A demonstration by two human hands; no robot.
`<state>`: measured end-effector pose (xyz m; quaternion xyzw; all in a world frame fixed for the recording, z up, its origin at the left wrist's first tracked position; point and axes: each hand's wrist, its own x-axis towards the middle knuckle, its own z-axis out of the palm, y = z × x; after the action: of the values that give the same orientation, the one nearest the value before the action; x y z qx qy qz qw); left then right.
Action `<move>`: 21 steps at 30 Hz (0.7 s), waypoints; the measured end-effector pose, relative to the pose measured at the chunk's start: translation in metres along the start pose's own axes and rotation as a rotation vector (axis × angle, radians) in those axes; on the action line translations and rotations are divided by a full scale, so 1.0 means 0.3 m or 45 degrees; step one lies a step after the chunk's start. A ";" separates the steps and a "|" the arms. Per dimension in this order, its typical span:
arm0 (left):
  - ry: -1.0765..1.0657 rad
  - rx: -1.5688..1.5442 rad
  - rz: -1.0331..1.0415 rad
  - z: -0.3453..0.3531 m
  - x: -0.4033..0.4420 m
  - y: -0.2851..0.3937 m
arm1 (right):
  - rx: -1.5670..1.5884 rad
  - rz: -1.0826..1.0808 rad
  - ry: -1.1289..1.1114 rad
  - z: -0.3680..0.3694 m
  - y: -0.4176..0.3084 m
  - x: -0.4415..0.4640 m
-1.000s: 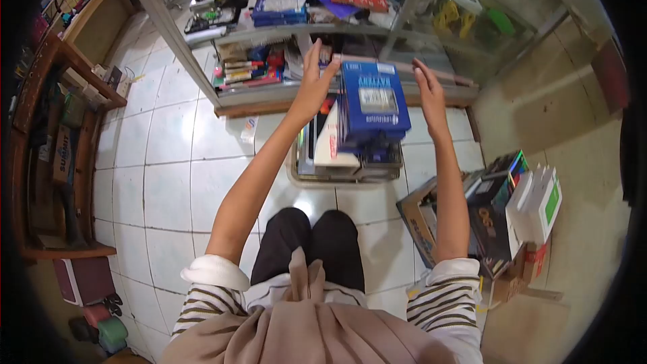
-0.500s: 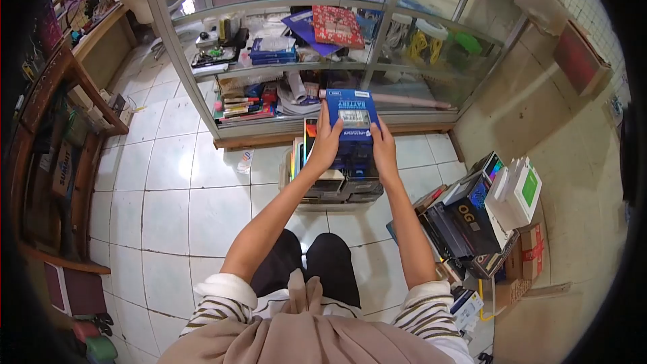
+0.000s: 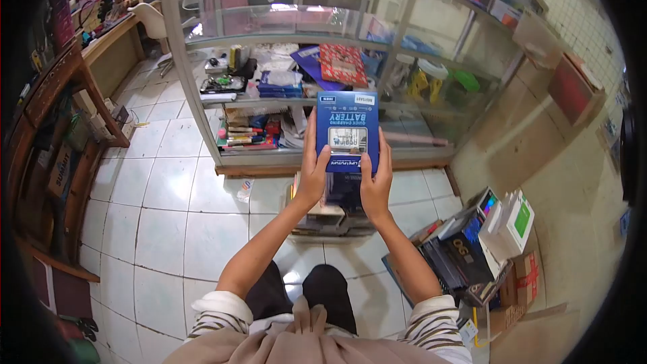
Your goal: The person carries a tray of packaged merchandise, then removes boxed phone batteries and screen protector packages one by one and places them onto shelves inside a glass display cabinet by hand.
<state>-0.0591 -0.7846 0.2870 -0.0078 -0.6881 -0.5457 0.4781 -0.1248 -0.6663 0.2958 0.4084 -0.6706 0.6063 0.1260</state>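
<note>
Between my two hands is a blue battery box (image 3: 348,111) with white lettering and a clear window showing a silvery battery inside. Its front face is turned towards me. My left hand (image 3: 314,172) grips the left edge, thumb on the front near the window. On the opposite edge my right hand (image 3: 377,182) holds it the same way, its thumb by the lower corner. Below the box, a stack of boxes and books (image 3: 330,219) stands on the floor, partly hidden by my hands and forearms.
A glass display cabinet (image 3: 296,37) stands ahead, its shelves holding blue packets (image 3: 280,84), a red patterned packet (image 3: 342,65) and other goods. At right, boxes (image 3: 465,253) are piled against the wall. A wooden cabinet (image 3: 67,104) is on the left.
Both hands have lifted the battery box slightly and tilted its face more towards me. The view has shifted a little, so the cabinet appears lower.
</note>
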 end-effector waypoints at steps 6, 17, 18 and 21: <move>0.278 0.285 0.297 -0.226 0.265 0.061 | 0.353 -0.278 -0.049 0.257 -0.100 0.282; 0.447 0.502 0.681 -0.611 1.039 0.297 | -0.007 -0.945 -0.106 0.593 -0.424 1.062; 0.452 0.667 0.701 -0.633 1.099 0.325 | -0.076 -0.888 -0.133 0.611 -0.453 1.117; 0.455 0.819 0.703 -0.695 1.261 0.356 | -0.191 -0.847 -0.168 0.702 -0.470 1.282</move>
<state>-0.0722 -1.0929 0.6074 0.0523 -0.7015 -0.1492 0.6949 -0.2014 -1.0016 0.6021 0.6326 -0.5503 0.4532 0.3026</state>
